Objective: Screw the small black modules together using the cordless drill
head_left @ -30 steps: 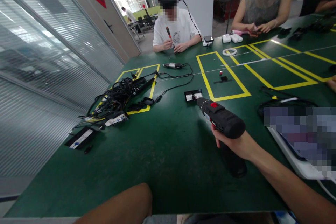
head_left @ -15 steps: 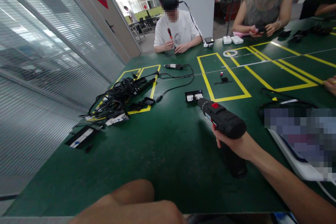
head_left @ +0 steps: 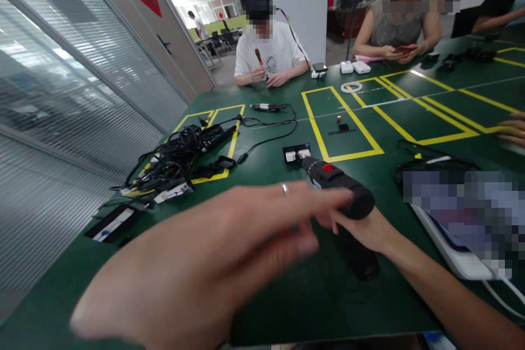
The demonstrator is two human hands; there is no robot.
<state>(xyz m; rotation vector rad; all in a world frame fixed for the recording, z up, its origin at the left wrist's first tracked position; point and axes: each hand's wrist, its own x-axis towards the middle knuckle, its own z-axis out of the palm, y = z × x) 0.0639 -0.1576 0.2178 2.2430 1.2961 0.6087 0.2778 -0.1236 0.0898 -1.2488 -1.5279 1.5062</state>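
Observation:
My right hand (head_left: 363,227) is wrapped round the grip of a black cordless drill (head_left: 342,183) with a red switch on top. The drill's chuck points away from me, its tip at a small black piece with white parts (head_left: 297,154) on the table; whether the tip touches it I cannot tell. Large and slightly blurred, my left hand (head_left: 213,246) reaches across the foreground. Its fingers are stretched out toward the drill's rear and partly cover the drill in view. Nothing shows in that hand, and a ring sits on one finger.
Tangled black cables (head_left: 176,150) lie at left near a black plate with a white strip (head_left: 111,223). A pen-like tool (head_left: 264,106) with a cord lies farther back. A tablet-like device (head_left: 459,219) stands at right. Two people sit across the green table (head_left: 262,328).
My left hand has risen from the table's near edge and moved forward and right, close to the drill. My right hand keeps hold of the drill. The view has shifted slightly.

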